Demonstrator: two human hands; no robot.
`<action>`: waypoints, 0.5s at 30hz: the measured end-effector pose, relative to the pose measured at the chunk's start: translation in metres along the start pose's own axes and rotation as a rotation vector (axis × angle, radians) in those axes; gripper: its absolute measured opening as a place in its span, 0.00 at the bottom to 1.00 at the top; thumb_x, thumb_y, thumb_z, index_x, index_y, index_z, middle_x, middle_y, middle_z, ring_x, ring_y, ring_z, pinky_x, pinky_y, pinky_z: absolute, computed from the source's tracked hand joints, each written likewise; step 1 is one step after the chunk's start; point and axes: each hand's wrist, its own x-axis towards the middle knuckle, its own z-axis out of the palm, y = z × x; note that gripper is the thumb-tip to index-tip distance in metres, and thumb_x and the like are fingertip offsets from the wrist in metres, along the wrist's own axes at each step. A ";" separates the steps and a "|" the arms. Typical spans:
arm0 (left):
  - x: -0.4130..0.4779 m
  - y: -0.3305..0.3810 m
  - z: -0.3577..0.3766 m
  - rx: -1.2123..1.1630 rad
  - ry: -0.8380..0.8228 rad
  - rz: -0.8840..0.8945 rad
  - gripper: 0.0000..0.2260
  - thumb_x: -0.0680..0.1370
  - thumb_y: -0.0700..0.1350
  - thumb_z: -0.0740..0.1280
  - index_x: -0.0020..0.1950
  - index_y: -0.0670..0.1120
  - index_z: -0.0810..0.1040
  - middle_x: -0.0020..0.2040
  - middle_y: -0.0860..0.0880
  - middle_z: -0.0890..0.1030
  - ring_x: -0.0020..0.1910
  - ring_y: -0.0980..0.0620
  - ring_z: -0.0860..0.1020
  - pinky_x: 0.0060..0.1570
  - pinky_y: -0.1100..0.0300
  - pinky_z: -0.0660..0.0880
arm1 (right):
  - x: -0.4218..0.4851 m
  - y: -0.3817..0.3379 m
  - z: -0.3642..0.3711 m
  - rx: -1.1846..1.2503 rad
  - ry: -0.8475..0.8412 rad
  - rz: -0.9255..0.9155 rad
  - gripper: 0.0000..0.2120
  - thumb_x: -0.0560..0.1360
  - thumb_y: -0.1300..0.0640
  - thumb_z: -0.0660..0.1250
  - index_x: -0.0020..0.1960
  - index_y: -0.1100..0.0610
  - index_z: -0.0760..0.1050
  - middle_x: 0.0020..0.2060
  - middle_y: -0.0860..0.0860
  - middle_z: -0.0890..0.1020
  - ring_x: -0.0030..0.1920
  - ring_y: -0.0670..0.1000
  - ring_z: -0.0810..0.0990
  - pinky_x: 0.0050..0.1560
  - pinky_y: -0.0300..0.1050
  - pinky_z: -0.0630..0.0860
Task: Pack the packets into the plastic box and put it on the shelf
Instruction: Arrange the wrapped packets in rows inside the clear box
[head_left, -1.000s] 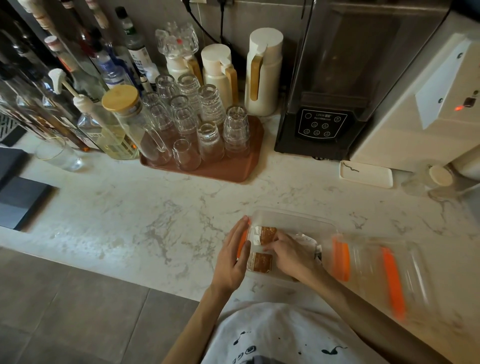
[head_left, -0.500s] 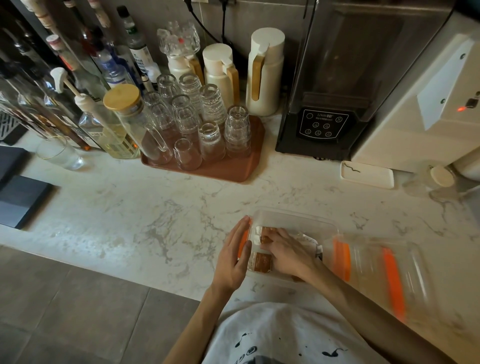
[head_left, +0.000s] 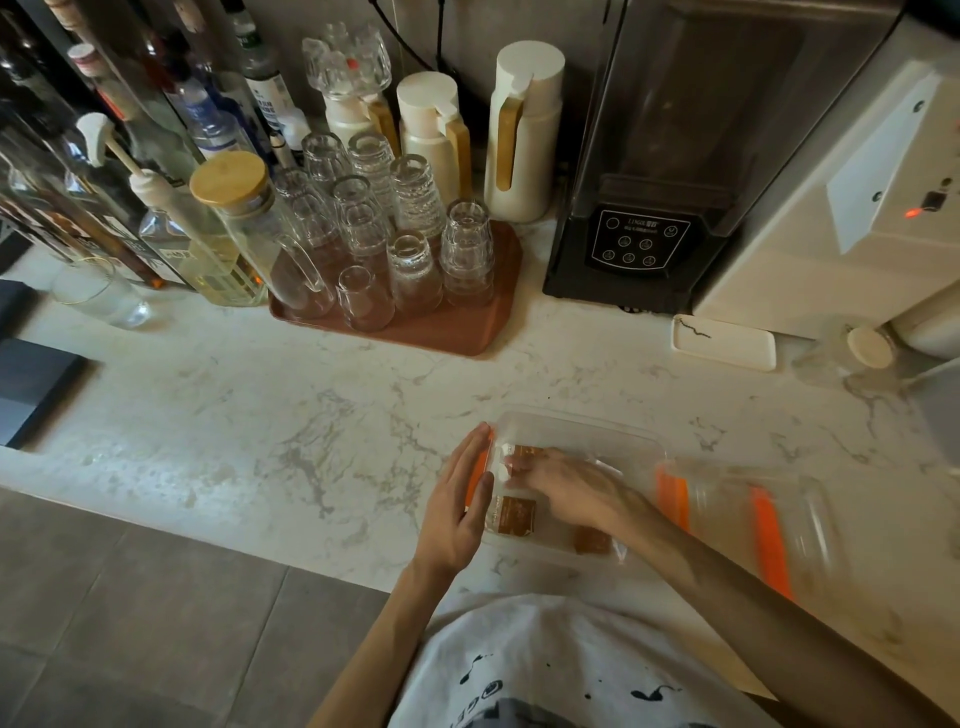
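A clear plastic box with orange clips sits on the marble counter near its front edge. Brown packets lie inside it. My left hand rests flat against the box's left wall, fingers straight. My right hand reaches into the box and its fingertips touch a packet at the far left; whether they pinch it is hidden by blur. The box's clear lid with orange clips lies just to the right, partly behind my right forearm.
A brown tray of upturned glasses stands behind, with bottles and a glass jug to its left. White flasks, a black blender, a cream machine and a small white dish line the back right. No shelf is in view.
My right hand has slid leftward and farther into the box, uncovering a packet near the front right. My left hand has stayed on the box's side.
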 end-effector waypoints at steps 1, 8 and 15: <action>0.000 0.000 0.000 0.001 -0.001 -0.002 0.22 0.85 0.48 0.58 0.79 0.47 0.67 0.79 0.54 0.69 0.79 0.56 0.66 0.76 0.47 0.67 | -0.002 0.004 -0.006 0.047 0.048 -0.020 0.26 0.79 0.67 0.60 0.69 0.42 0.71 0.73 0.43 0.69 0.70 0.50 0.71 0.69 0.49 0.71; 0.000 0.000 0.000 -0.019 -0.003 -0.022 0.22 0.84 0.46 0.59 0.79 0.47 0.66 0.79 0.53 0.69 0.79 0.54 0.66 0.76 0.44 0.67 | -0.028 0.029 -0.004 -0.057 -0.162 -0.009 0.13 0.80 0.59 0.63 0.59 0.47 0.80 0.60 0.46 0.81 0.60 0.48 0.78 0.62 0.46 0.74; -0.001 0.005 -0.002 -0.023 -0.003 -0.031 0.24 0.84 0.53 0.57 0.79 0.47 0.67 0.79 0.54 0.69 0.79 0.56 0.66 0.76 0.46 0.67 | -0.033 0.040 0.025 -0.323 -0.160 -0.035 0.09 0.72 0.59 0.67 0.51 0.56 0.78 0.57 0.56 0.74 0.54 0.58 0.77 0.46 0.48 0.74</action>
